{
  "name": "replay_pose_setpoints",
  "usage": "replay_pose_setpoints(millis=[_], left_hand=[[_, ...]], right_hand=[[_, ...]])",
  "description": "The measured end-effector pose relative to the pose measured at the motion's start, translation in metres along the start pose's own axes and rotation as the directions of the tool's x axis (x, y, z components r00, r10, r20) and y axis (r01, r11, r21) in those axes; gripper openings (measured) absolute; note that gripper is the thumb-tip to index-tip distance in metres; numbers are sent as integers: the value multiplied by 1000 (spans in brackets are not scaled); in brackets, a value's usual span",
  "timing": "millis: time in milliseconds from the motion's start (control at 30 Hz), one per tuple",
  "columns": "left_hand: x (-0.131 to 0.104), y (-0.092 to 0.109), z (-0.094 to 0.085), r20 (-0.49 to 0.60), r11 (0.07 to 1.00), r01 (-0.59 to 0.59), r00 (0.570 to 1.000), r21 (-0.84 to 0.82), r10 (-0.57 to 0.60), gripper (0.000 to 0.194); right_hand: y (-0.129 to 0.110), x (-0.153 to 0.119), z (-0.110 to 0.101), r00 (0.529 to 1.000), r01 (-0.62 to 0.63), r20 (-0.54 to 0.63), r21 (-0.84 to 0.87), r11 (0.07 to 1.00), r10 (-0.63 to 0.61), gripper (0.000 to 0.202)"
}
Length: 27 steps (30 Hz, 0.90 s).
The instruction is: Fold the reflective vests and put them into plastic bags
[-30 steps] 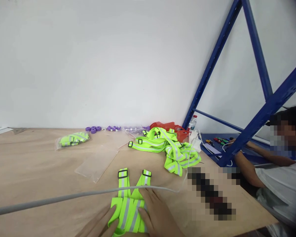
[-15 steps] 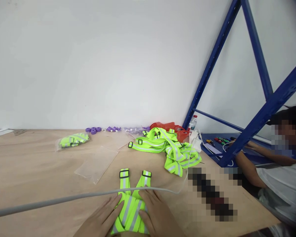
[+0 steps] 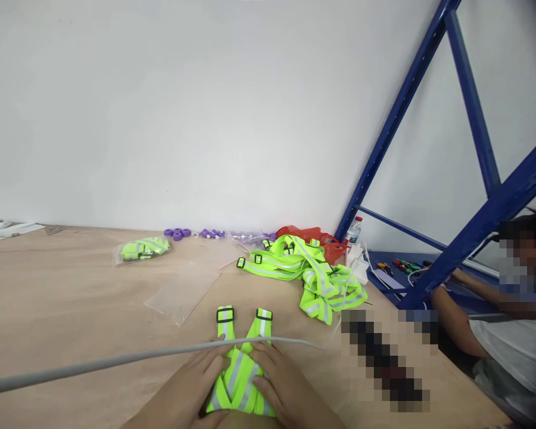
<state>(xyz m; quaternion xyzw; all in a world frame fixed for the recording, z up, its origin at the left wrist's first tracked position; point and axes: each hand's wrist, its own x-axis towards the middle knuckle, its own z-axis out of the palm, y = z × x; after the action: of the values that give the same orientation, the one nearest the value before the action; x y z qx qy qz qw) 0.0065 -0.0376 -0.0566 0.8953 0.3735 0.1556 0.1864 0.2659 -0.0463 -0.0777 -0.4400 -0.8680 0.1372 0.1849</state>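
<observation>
A folded neon-yellow reflective vest (image 3: pixel 241 381) with grey stripes lies on the table in front of me. Two strap ends with black buckles stick out from its far side. My left hand (image 3: pixel 199 378) is closed around its left edge, with the thumb low at the near corner. On the right edge rests my right hand (image 3: pixel 279 381), fingers stretched over the fabric and thumb apart from them. A grey cable (image 3: pixel 161 353) crosses the view over the straps. What lies under my palms is hidden.
A loose heap of reflective straps (image 3: pixel 295 262) lies beyond, beside a red plastic bag (image 3: pixel 333 247). A bagged vest (image 3: pixel 145 248), a flat clear bag (image 3: pixel 183 295) and purple rolls (image 3: pixel 177 233) are farther left. A blue frame (image 3: pixel 464 235) and another person (image 3: pixel 509 333) are right.
My left hand has gone from lying flat to curling around the vest's edge, its thumb now at the near corner. The right hand stays on the other edge. The view has shifted slightly.
</observation>
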Motion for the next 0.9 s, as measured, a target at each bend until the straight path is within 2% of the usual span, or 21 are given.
replay_pose_setpoints(millis=[133,233,333,467,533,633,767,900], left_hand=[[3,6,1,100,995,96,991,-18,-94,39],[1,8,8,72,995,100,992,15,-101,42],[-2,10,13,20,996,81,996,34,-81,44],[-2,14,13,14,994,103,995,-22,-103,39],[0,15,12,34,990,131,991,-60,-129,35],[2,14,12,33,983,142,990,-116,-139,41],[4,14,11,74,977,143,988,-157,-133,46],[5,16,7,137,976,169,979,-137,-151,45]], right_hand=[[1,-3,14,994,-111,-14,-16,994,111,38],[7,-13,34,972,-214,-122,-92,972,202,39],[9,-22,41,965,-227,-150,-84,970,213,40],[8,-25,30,977,-210,-48,2,978,210,47],[9,-25,25,983,-184,13,41,982,184,61],[13,-26,22,990,-125,81,90,988,118,83],[15,-26,22,993,-91,85,120,989,81,76],[10,-25,16,978,-175,136,113,978,159,71]])
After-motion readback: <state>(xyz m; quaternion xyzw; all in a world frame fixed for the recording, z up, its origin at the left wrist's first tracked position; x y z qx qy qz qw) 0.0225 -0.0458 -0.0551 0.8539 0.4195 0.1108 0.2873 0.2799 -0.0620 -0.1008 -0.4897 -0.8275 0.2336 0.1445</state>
